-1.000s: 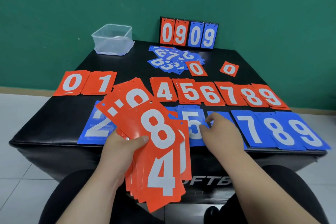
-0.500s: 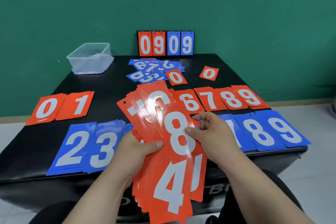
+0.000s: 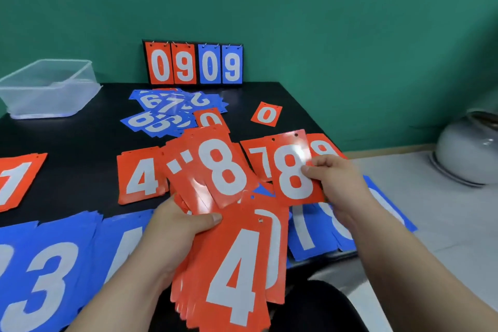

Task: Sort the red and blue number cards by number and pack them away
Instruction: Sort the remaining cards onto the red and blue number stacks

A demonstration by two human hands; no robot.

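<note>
Left hand (image 3: 172,226) grips a glossy red card fan (image 3: 229,224); right hand (image 3: 338,183) fingers pinch a shiny red 8 card (image 3: 292,170) over the black desk (image 3: 80,129).

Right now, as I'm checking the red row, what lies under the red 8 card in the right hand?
Beside the red 8 card, a red 7 card peeks out left and a red 9 card right; whatever lies directly under it is covered.
</note>
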